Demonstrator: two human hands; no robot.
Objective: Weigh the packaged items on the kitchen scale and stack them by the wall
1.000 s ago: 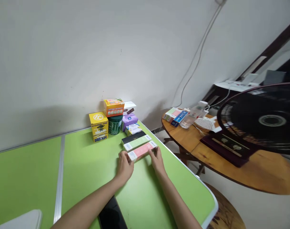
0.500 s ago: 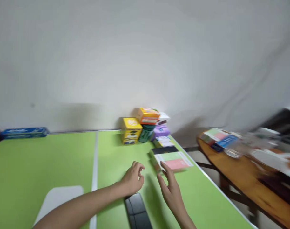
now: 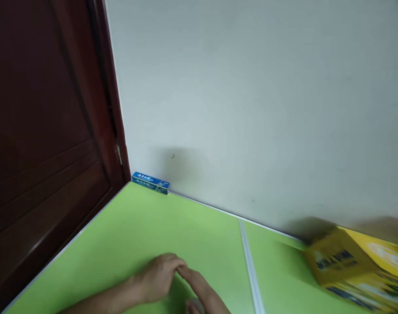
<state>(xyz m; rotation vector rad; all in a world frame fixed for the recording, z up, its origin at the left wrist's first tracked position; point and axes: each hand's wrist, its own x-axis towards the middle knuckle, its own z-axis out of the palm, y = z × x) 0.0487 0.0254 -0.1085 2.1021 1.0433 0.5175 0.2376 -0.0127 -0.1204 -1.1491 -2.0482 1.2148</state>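
Observation:
My left hand (image 3: 161, 277) is low in the view, above the green tabletop (image 3: 205, 235), reaching in from the bottom left. Its fingers arch to the right, blurred, with nothing visible in them. My right hand (image 3: 203, 290) comes up from the bottom edge, partly cut off. Its index finger stretches toward the left fingertips, and the two seem to meet or overlap. The right thumb sits apart below that finger. A small patch of a pale grey-white thing (image 3: 198, 304) shows between thumb and finger, mostly hidden; I cannot tell whether it is touched.
A long blue toothpaste box (image 3: 150, 182) lies in the far corner against the wall. At the right edge stands a yellow carton (image 3: 355, 266), blurred. A white strip (image 3: 249, 261) crosses the tabletop. A dark red door (image 3: 48, 131) borders the left side.
My view has swung left, bringing the door into sight; the boxes by the wall's right end have mostly left view. My hands have moved left and come together at the fingertips.

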